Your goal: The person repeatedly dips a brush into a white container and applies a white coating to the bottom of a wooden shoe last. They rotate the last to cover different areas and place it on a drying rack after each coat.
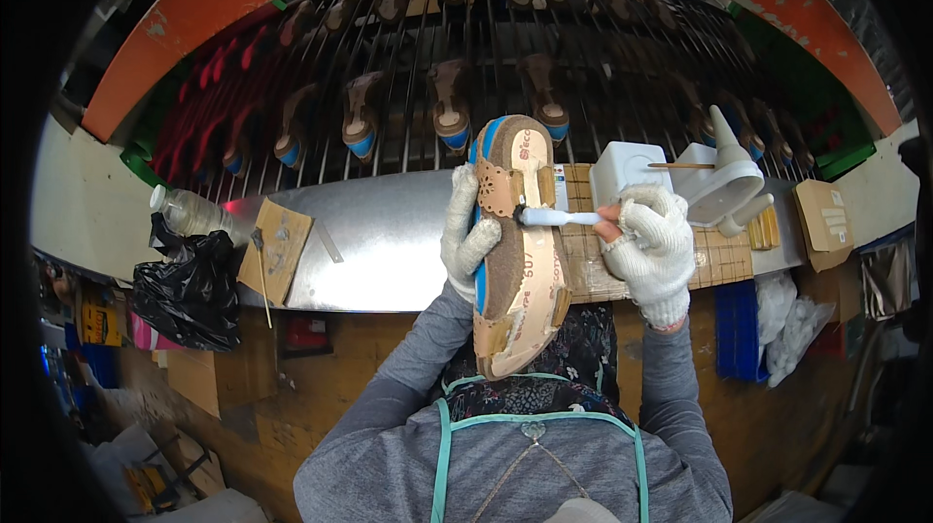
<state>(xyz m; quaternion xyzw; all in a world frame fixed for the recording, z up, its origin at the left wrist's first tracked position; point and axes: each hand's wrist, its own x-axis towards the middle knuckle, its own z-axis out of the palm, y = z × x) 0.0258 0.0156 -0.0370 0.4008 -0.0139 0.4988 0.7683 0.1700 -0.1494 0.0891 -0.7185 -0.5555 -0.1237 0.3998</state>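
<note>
My left hand (468,236), in a white knitted glove, is closed round the left side of a shoe upper on its last (504,285). The shoe's underside faces up, showing a pale insole board with brown felt and tan leather edges and blue along its left side. My right hand (649,243), gloved with bare fingertips showing, pinches a brush (561,218) by its white handle. The dark bristles meet the shoe's underside near its middle, close to the perforated tan leather piece (498,191).
Beyond the metal bench (389,222), a rack of rods (403,134) carries several lasted shoes. White containers (627,165) stand right, one with a wooden stick (680,166) across it. Left lie a cardboard piece (282,246), black bag (190,280) and clear bottle (190,207). A blue crate (736,329) sits lower right.
</note>
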